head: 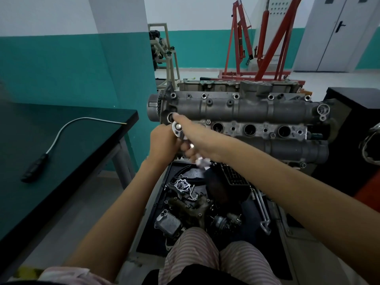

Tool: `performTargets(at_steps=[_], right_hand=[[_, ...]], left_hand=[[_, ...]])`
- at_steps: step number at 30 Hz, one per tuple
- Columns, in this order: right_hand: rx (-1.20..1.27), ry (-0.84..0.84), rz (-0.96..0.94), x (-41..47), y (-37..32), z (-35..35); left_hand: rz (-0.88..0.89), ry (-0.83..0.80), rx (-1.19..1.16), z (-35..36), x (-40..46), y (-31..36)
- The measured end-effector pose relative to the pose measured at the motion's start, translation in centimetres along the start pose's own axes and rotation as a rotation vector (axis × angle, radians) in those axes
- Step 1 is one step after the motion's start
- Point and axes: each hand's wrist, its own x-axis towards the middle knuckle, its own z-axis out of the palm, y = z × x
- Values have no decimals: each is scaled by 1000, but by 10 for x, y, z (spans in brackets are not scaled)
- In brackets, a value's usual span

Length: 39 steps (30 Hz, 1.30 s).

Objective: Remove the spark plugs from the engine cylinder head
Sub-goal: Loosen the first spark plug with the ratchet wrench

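The grey engine cylinder head (242, 109) stands in front of me with three open spark plug wells (249, 129) showing along its middle. A silver ratchet wrench (177, 128) sits at the head's left end, over where a further well lies hidden. My left hand (162, 144) grips the ratchet's handle from the left. My right hand (188, 128) lies across the ratchet with a finger stretched onto its round head. No spark plug is visible.
A dark table (61, 145) at left carries a flexible pick-up tool with a black handle (35, 168). Below the engine a black tray (197, 202) holds several loose engine parts. A red engine hoist (265, 38) stands behind. A dark cabinet (353, 99) is at right.
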Motion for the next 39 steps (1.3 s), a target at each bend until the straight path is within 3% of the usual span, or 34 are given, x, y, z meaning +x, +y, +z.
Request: performTargets(at_steps=[1, 2, 3, 5, 6, 8, 10, 11, 13, 14, 15, 16, 19, 20, 22, 24, 27, 28, 29, 30, 33, 34, 36, 39], right_hand=[[234, -101, 73, 0, 2, 3], [259, -104, 52, 1, 4, 6], [57, 5, -30, 1, 5, 8], [-708, 315, -266, 2, 0, -1], [-1023, 416, -339, 1, -6, -6], [-1232, 471, -394, 2, -13, -14], [-1013, 349, -293, 4, -11, -15], [-695, 210, -191, 3, -8, -13], [117, -141, 52, -2, -4, -5], [313, -208, 98, -3, -1, -2], [313, -178, 72, -1, 4, 1], [86, -68, -19, 3, 6, 1], [-1094, 344, -360, 6, -9, -16], [-1312, 414, -410, 6, -14, -21], [-1411, 456, -462, 6, -13, -24], [-1173, 404, -428, 3, -2, -14], [-73, -23, -66, -9, 4, 4], [179, -132, 22, -10, 4, 6], [248, -160, 54, -11, 3, 6], [112, -116, 24, -8, 0, 3], [-1052, 191, -227, -7, -19, -19], [-1305, 283, -272, -7, -26, -23], [-1547, 437, -351, -8, -29, -22], [-1446, 553, -431, -8, -9, -11]], left_hand=[[-90, 66, -84, 3, 2, -4], [-109, 60, -44, 4, 1, -3], [10, 23, 124, 4, 0, -3], [214, -15, 268, 1, -1, -5], [217, -33, 303, -2, -2, -2], [247, -85, 344, -4, -1, -1], [252, -60, 304, -3, 0, -3], [230, -56, 233, -1, -4, -3], [14, 37, -5, 1, 2, -6], [-175, 101, -147, 2, 3, -2], [-242, 103, -38, 4, 3, -5], [-172, 43, 109, 3, 3, -6], [190, -12, 330, -1, -1, -10], [220, -28, 368, -3, 1, -8], [265, -41, 417, -5, 1, -3], [255, -47, 373, -4, -3, -2], [-79, -33, -6, -2, -2, -5], [-172, -30, -55, -1, -2, -7], [-164, -58, 39, -2, -2, -5], [-50, -91, 225, -3, -2, -6], [241, -32, 462, -5, 1, -5], [303, -11, 474, -6, 1, -5], [352, 34, 439, -5, 1, -5], [379, 62, 366, -4, -1, -3]])
